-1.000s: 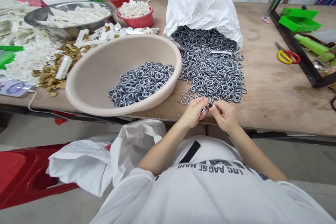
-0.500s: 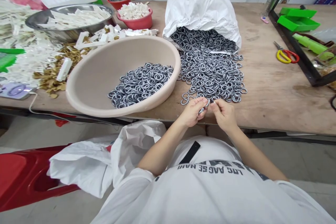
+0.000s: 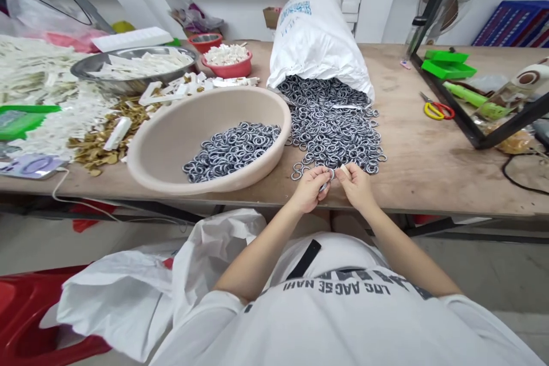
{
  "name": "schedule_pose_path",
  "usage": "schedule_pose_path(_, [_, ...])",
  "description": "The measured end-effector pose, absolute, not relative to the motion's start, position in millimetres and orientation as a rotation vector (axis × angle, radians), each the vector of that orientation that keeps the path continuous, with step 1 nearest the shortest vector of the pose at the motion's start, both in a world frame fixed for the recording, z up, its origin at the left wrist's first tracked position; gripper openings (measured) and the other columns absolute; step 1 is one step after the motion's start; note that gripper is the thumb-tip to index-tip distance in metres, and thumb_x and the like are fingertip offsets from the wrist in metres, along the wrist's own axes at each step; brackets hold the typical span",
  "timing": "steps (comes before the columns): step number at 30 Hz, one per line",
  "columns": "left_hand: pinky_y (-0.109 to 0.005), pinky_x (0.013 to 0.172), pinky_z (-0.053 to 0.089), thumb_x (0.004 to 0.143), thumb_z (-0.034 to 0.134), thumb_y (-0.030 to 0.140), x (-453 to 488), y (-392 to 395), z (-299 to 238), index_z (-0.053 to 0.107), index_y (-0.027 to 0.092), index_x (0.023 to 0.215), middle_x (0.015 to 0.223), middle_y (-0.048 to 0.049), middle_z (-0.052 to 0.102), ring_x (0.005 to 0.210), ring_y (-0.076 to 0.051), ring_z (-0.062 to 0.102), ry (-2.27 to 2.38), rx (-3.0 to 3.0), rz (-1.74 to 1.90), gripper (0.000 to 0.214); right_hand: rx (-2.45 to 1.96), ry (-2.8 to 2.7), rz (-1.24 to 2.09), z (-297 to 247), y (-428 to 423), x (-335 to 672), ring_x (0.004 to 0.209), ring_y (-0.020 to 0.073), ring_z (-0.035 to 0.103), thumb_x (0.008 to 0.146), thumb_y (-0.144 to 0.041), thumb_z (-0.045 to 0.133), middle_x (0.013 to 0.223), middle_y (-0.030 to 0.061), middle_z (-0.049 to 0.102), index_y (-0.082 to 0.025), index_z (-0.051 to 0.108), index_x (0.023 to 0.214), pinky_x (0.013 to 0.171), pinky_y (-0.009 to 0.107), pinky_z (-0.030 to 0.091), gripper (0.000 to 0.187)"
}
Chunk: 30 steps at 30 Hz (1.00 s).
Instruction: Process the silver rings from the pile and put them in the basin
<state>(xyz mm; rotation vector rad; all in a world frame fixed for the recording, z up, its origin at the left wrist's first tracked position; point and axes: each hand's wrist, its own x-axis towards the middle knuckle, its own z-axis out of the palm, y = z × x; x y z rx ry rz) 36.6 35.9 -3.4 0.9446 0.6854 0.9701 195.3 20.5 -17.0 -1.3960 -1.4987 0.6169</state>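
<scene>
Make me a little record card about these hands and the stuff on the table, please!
Left hand: pinches a metal ring
Right hand: pinches a small cream piece
Nearest pile: loose metal rings spilling from a white sack
Beside the pile: beige basin holding more rings
Farther left: steel bowl of white plastic parts
Right side: yellow-and-red-handled scissors
Surface: wooden table

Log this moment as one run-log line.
left hand: holds metal ring | right hand: pinches pale piece | nearby: ring pile, beige basin
</scene>
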Motion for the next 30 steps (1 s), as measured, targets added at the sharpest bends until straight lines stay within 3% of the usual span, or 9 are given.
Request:
schedule_pose_path(6, [-0.015,0.036,0.02,0.078,0.076,0.05,37.6,35.3,-3.4,0.053,0.018,0.083,0.048,0.0093,0.048,0.035,-0.003,0.03,0.692,0.967,0.962,0.04,-1.461,-1.557,0.548,-17.1,19.9,194.2,0.067,0.0163,0.054,0.095,-0.059,0.05,0.073,-0.0011,0.062,-0.022,0.064,0.089,0.064,0.028,0.036,0.04])
schedule_pose_path(14, [-0.015,0.036,0.02,0.072,0.078,0.062,37.1,34.0,-2.6,0.048,0.019,0.079,0.048,0.0104,0.043,0.037,-0.003,0.028,0.672,0.975,0.984,0.053,-1.489,-1.612,0.491,-16.7,19.8,191.5,0.068,0.0199,0.058,0.091,-0.055,0.055,0.074,0.0015,0.067,-0.023,0.061,0.084,0.063,0.029,0.034,0.034])
schedule_pose_path(21, [-0.015,0.037,0.02,0.073,0.078,0.061,34.4,33.4,-4.9,0.047,0.019,0.08,0.05,0.0099,0.044,0.038,-0.003,0.029,0.659,1.001,0.977,0.052,-1.497,-1.597,0.436,-19.4,20.3,190.9,0.063,0.0182,0.051,0.095,-0.057,0.049,0.068,-0.0003,0.06,-0.024,0.053,0.077,0.061,0.028,0.031,0.038])
schedule_pose_path(30, [-0.015,0.038,0.02,0.071,0.08,0.057,33.4,32.2,-6.4,0.049,0.019,0.081,0.049,0.0101,0.044,0.039,-0.003,0.029,0.65,1.006,0.972,0.05,-1.501,-1.606,0.435,-21.3,23.1,191.5,0.065,0.0185,0.052,0.1,-0.058,0.037,0.067,-0.0015,0.054,-0.025,0.045,0.079,0.062,0.028,0.031,0.04])
